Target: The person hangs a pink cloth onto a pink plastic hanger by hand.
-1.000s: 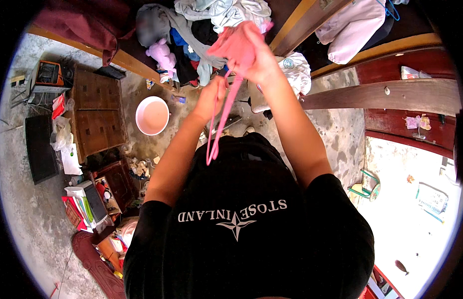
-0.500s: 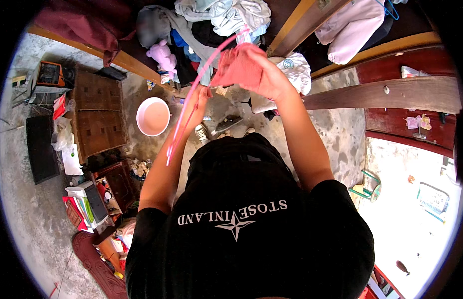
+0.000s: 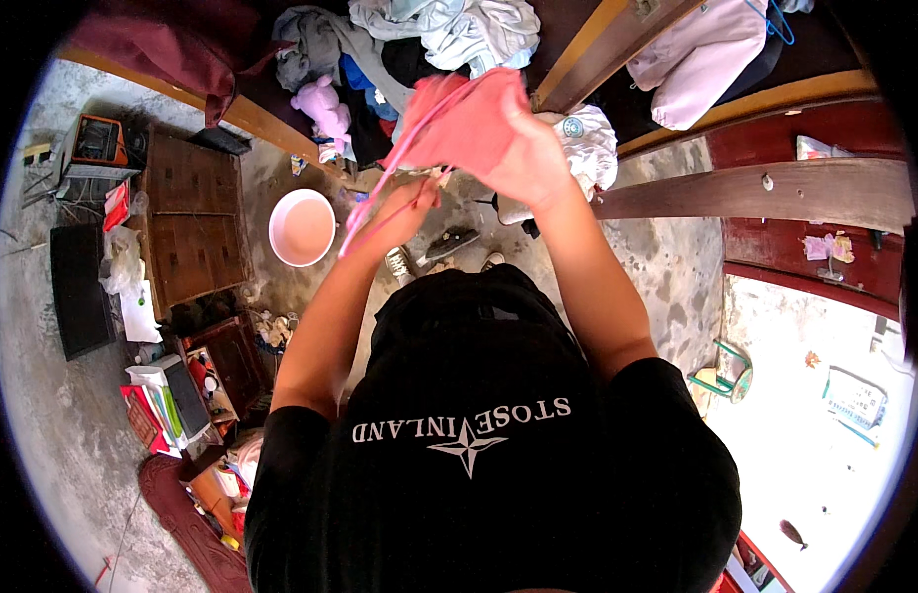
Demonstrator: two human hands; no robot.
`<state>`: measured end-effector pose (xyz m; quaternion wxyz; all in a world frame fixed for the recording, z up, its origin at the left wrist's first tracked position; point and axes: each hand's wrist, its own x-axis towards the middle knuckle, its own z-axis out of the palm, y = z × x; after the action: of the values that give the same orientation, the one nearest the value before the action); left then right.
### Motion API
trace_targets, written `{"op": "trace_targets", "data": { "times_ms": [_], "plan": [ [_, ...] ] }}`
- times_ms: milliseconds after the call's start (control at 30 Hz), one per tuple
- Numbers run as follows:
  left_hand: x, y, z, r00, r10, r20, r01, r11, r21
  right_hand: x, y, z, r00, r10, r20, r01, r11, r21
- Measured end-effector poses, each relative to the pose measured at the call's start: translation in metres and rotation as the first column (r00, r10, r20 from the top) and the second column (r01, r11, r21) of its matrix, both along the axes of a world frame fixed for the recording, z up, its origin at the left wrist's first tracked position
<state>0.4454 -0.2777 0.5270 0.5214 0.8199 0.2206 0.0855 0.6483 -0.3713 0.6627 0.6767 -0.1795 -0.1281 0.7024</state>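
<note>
In front of me, a salmon-pink cloth (image 3: 469, 128) is bunched up, and my right hand (image 3: 533, 163) holds it from its right side with the fingers partly hidden by the fabric. A thin pink frame that looks like a clothes hanger (image 3: 380, 186) slants across the cloth's left side. My left hand (image 3: 409, 210) is closed around the frame's lower part, below the cloth. Where the frame's upper end sits against the fabric is blurred.
Heaped clothes (image 3: 469, 35) and a pink plush toy (image 3: 322, 107) lie on the wooden-framed bed ahead. A white basin of cloudy liquid (image 3: 274, 232) stands on the floor at left. A wooden beam (image 3: 755, 188) extends at right; a brown cabinet (image 3: 197, 217) stands far left.
The pink frame has swung and its lower end has come up toward my left hand. The cloth is spread wider to the left, and my left hand has shifted slightly right and down.
</note>
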Motion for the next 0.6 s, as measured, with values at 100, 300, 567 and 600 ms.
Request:
{"op": "trace_targets", "data": {
  "times_ms": [100, 300, 567, 600],
  "plan": [
    [0.024, 0.004, -0.014, 0.997, -0.003, 0.072, 0.002, 1.000, 0.014, -0.028, -0.001, -0.011, 0.993, 0.094, 0.072, -0.092, 0.995, -0.025],
    [0.016, 0.015, -0.039, 0.996, 0.094, 0.009, -0.093, 0.993, -0.078, -0.047, -0.005, 0.003, 0.733, 0.186, 0.655, -0.258, 0.966, 0.014],
    [0.030, -0.001, -0.118, 0.773, 0.585, 0.245, -0.541, 0.405, 0.737, -0.056, 0.010, -0.004, 0.677, 0.074, 0.732, -0.093, 0.996, -0.015],
    [0.030, 0.001, -0.124, 0.738, 0.593, 0.322, -0.573, 0.299, 0.763, -0.057, 0.010, -0.005, 0.717, 0.082, 0.692, -0.091, 0.996, -0.024]
  ]
}}
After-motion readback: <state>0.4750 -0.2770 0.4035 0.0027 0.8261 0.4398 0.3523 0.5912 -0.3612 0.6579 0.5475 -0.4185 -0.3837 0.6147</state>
